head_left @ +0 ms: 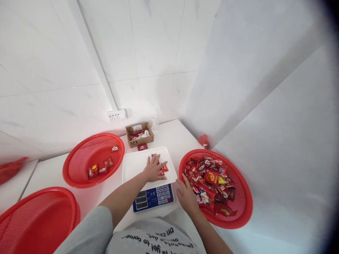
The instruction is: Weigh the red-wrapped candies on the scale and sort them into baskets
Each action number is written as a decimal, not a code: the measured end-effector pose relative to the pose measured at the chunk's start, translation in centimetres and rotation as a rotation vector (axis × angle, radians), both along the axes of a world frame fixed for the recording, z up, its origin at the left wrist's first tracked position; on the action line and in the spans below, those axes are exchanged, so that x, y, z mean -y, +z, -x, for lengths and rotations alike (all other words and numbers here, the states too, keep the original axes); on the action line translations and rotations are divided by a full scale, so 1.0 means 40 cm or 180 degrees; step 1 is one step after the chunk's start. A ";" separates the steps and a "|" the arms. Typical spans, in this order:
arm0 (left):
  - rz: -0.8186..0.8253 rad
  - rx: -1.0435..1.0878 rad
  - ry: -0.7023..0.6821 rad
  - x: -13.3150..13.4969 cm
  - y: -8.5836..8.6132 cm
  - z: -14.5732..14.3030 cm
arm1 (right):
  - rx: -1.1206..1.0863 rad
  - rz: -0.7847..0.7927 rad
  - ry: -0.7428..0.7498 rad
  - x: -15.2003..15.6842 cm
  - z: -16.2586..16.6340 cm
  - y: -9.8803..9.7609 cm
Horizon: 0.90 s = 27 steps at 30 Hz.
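Spread left hand (pixel 153 171) partly hides packets (pixel 165 168); whether right hand (pixel 187 196) grips, I can't tell.

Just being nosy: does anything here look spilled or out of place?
Slightly odd: one small red packet lies outside the cardboard box, while most packets sit in the rightmost basket. Nothing looks spilled.

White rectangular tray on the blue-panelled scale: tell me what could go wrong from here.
The left hand, over small red wrapped packets, could press the tray and skew any reading on the scale. The right hand, by the round red plastic basket filled with packets, might jostle it and spill some.
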State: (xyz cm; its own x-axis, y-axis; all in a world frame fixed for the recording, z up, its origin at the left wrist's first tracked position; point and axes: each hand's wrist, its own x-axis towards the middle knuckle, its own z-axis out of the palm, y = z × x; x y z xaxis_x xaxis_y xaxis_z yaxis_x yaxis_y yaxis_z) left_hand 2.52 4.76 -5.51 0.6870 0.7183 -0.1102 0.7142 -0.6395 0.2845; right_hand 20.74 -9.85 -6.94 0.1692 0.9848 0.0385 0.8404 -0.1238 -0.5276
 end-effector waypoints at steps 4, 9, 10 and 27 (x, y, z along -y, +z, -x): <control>-0.0232 0.0085 -0.0092 0.009 -0.004 -0.032 | -0.0029 0.0033 0.0000 0.000 0.000 -0.003; -0.0470 0.0087 -0.0048 0.038 0.005 -0.017 | 0.0034 -0.0014 0.0002 0.000 -0.002 -0.003; -0.0445 0.0072 0.0032 0.041 0.006 -0.007 | 0.0056 -0.0006 0.0007 0.000 -0.002 -0.003; -0.0712 0.0528 0.2488 -0.026 0.111 0.335 | -0.0056 0.0136 0.0112 0.001 -0.009 -0.018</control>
